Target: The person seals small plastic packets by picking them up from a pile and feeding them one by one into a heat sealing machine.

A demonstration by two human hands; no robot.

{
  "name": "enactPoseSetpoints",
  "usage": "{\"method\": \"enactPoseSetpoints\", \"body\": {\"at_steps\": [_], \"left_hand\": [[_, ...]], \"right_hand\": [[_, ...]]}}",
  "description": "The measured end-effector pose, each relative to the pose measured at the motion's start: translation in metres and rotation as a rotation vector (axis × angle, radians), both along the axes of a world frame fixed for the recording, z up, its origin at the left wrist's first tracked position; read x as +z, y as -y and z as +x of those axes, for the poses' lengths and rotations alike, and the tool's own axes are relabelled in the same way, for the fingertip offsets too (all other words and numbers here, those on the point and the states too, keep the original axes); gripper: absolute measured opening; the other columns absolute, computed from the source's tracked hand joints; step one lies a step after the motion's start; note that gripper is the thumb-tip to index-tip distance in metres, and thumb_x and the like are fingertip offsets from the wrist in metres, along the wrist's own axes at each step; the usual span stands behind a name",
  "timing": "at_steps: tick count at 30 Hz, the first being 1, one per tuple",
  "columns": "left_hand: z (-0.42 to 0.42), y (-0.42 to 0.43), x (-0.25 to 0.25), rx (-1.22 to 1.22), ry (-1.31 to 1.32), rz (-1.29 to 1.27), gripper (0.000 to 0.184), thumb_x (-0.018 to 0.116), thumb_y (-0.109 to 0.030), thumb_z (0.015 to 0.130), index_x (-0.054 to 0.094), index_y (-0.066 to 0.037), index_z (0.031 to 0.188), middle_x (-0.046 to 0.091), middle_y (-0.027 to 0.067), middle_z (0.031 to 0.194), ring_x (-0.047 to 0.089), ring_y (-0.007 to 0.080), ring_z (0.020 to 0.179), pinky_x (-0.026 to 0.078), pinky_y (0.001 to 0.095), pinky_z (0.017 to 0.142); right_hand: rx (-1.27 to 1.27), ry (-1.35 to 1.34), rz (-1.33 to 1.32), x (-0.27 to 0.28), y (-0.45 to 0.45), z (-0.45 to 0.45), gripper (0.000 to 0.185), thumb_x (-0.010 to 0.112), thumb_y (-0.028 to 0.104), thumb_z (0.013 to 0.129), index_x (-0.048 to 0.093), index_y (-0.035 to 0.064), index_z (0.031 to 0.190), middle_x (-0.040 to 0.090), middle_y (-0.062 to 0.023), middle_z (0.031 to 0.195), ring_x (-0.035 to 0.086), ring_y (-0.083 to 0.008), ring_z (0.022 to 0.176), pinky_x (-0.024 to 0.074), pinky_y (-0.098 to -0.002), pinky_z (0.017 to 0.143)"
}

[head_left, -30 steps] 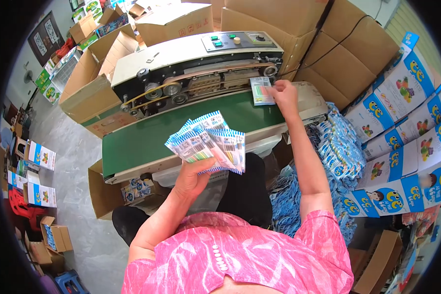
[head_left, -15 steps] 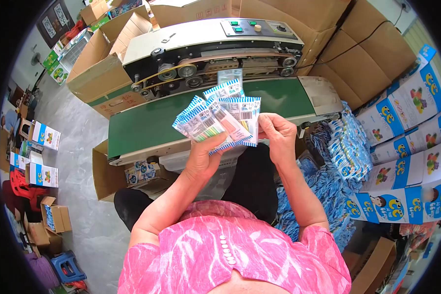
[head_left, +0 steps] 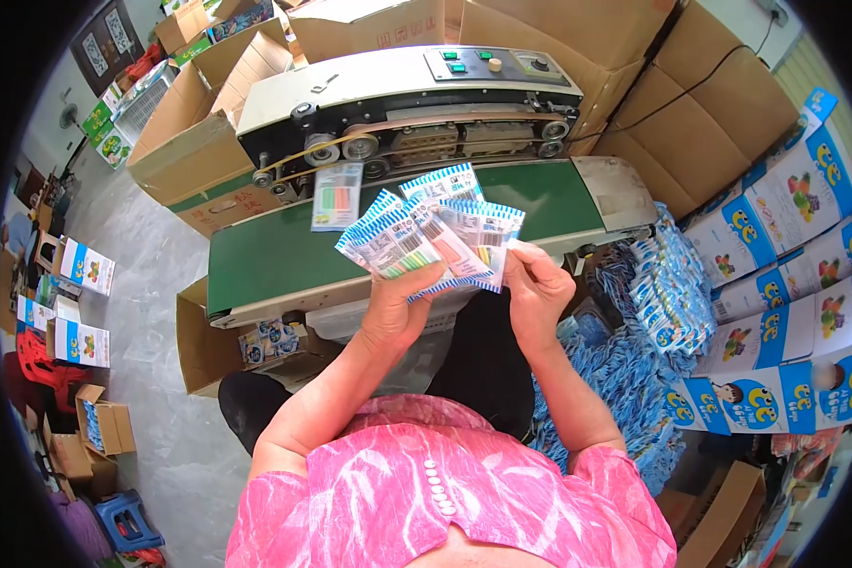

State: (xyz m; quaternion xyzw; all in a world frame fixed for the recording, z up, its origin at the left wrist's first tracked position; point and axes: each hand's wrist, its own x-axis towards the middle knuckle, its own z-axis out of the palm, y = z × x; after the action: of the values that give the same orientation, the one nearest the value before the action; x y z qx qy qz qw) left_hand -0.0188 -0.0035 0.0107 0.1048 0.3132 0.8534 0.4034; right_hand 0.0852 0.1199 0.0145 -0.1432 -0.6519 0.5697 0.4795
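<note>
Bright in here, fairly even; pale sheen on the floor [head_left: 166, 256]. Fisheye bows the machine housing [head_left: 379, 83], view corners black. Packet [head_left: 336, 199] by far edge of green belt [head_left: 544, 194] slightly soft.

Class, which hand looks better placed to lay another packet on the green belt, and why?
Probably the right hand: its fingers are at the right edge of the fanned packets, while the left hand is occupied holding the fan.

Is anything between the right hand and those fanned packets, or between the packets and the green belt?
Nothing visible. The right hand is at the edge of the fanned packets, which the left hand holds. Their way to the green belt looks open; a single packet lies toward the belt's left.
</note>
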Motion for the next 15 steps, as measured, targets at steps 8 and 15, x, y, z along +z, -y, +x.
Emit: {"method": "enactPoseSetpoints", "body": {"at_steps": [8,15], "left_hand": [[0.010,-0.007,-0.001,0.034,0.001,0.006,0.042,0.071,0.000,0.076,0.058,-0.010,0.115,0.065,0.0040,0.109,0.064,0.0195,0.101,0.056,0.0362,0.082],[0.005,-0.006,0.005,0.105,-0.010,-0.029,0.043,0.070,0.005,0.076,0.057,-0.008,0.115,0.064,0.0053,0.109,0.065,0.0195,0.098,0.058,0.0374,0.080]], "right_hand": [[-0.141,0.023,0.263,0.000,0.004,-0.014,0.003,0.061,-0.003,0.089,0.064,-0.0033,0.090,0.066,-0.0045,0.093,0.056,-0.0058,0.074,0.0472,-0.0200,0.065],[-0.149,-0.278,0.093,-0.012,0.016,-0.040,0.005,0.055,0.000,0.093,0.053,0.0014,0.097,0.062,-0.0075,0.092,0.057,-0.0069,0.073,0.0492,-0.0224,0.067]]}}
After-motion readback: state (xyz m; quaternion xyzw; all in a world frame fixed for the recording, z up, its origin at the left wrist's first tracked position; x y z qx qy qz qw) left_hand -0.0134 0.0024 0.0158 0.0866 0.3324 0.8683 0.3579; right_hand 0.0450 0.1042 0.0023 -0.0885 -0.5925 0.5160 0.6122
